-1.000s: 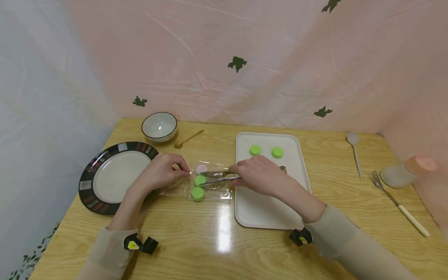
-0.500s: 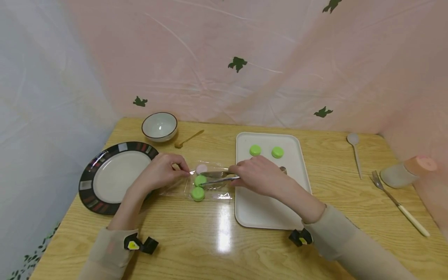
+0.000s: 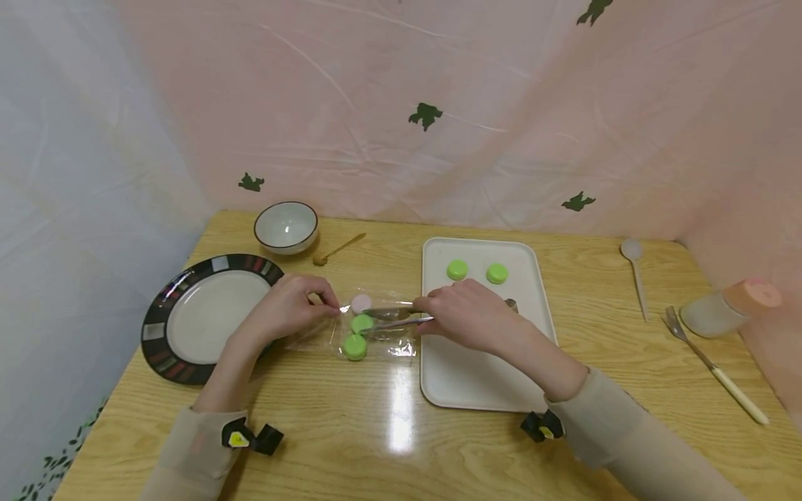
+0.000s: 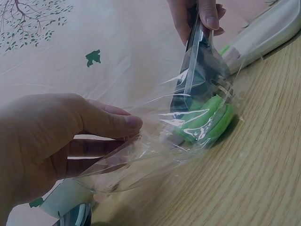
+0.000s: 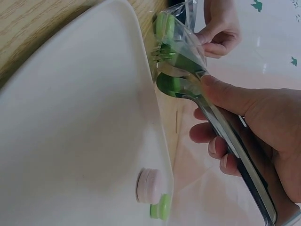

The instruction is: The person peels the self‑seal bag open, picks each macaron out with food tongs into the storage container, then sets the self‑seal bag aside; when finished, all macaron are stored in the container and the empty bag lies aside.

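My left hand [image 3: 291,309] pinches the edge of a clear plastic bag [image 4: 136,160] between thumb and fingers. Inside the bag lie two green macarons [image 3: 355,347] and a pale pink macaron [image 3: 360,303]. From the right, my right hand [image 3: 466,313] grips metal tongs [image 5: 221,117], whose ends reach into the bag by the upper green macaron [image 3: 361,323]. Whether the tongs clasp that macaron I cannot tell. Beneath the right hand is a white tray [image 3: 482,379]. On it are two more green macarons [image 3: 497,273] and a pale pink macaron [image 5: 148,186], which the hand hides in the head view.
A dark-rimmed plate [image 3: 154,334] sits left of the left forearm. Behind it stand a bowl [image 3: 286,228] and a small golden spoon [image 3: 338,249]. Toward the right lie a grey spoon [image 3: 634,268], a fork [image 3: 714,365] and a tipped jar [image 3: 729,308] with an orange lid.
My right hand and the tongs have shifted very slightly to the right, and the upper green macaron with them. The left hand has stayed in place on the bag.
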### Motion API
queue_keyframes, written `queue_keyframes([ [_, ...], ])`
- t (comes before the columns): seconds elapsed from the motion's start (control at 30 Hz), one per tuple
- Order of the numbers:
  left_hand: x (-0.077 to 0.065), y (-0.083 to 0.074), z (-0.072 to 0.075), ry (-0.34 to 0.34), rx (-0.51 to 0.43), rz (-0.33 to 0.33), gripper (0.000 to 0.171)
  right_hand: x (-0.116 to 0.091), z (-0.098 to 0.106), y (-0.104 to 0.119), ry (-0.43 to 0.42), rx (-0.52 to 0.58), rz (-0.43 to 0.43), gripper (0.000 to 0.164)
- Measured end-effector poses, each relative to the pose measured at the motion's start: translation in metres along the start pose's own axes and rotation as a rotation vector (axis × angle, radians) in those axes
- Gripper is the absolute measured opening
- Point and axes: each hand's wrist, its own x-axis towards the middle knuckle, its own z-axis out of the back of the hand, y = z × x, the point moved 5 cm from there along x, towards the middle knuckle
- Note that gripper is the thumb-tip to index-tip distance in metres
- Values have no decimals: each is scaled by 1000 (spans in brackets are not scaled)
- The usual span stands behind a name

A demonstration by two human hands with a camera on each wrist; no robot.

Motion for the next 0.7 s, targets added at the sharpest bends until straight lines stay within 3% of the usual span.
queue_keyframes([
  [0.7, 0, 0, 0, 7, 0, 5, 11, 3, 2, 3, 21, 1, -19, 25],
])
